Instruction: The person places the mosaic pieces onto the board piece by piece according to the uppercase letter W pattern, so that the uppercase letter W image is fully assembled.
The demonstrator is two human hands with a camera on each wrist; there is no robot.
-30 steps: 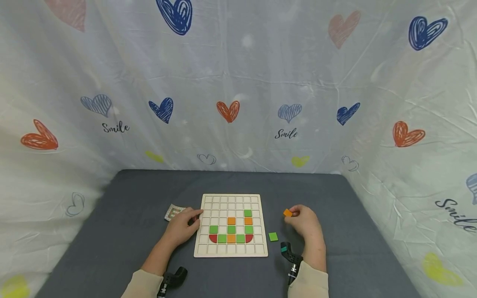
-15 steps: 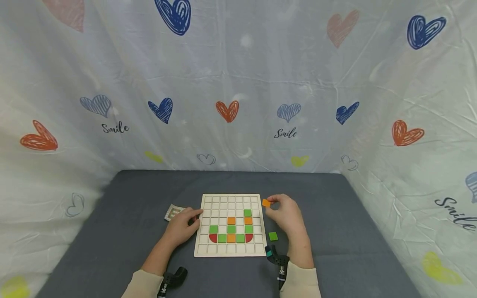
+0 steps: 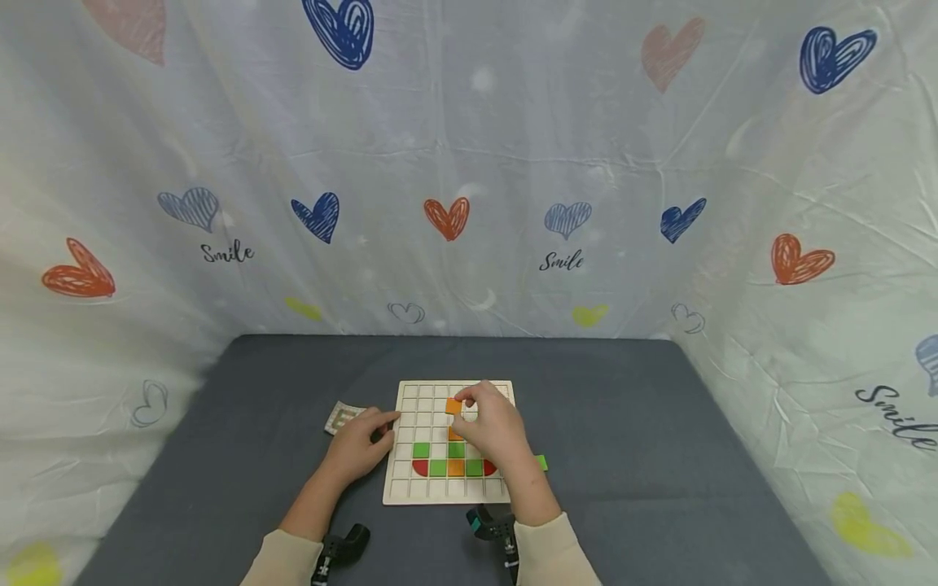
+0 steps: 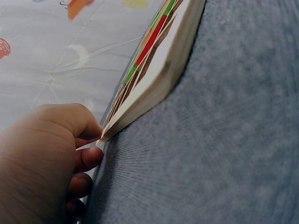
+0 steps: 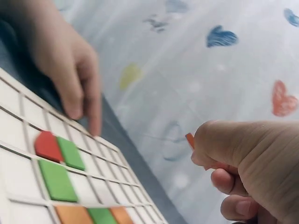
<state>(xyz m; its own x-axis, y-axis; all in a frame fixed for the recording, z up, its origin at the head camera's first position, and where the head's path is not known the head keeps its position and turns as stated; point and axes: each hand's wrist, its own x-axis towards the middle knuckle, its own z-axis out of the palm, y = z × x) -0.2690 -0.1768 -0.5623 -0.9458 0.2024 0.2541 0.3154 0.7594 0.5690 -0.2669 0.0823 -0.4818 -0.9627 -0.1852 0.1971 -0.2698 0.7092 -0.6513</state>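
A pale wooden grid board [image 3: 409, 491] lies on the table, with green, orange and red tiles set in some of its cells. My right hand [image 3: 498, 423] pinches a square orange tile [image 3: 453, 405] between thumb and finger above the board's upper middle cells. In the right wrist view only a sliver of that orange tile [image 5: 189, 140] shows past the fingertips. At the board's left edge, my left hand [image 3: 357, 446] touches the rim with its fingertips. The right hand and forearm hide the tiles on the board's right side.
A small printed card [image 3: 340, 416] lies left of the board, partly behind the left hand. A loose green tile [image 3: 542, 462] peeks out beside the right forearm. The dark cloth-covered table [image 3: 630, 391] meets a white heart-print curtain [image 3: 506, 171] behind.
My right hand has carried the orange tile leftward from the table's right side to over the board. The left hand has stayed at the board's edge.
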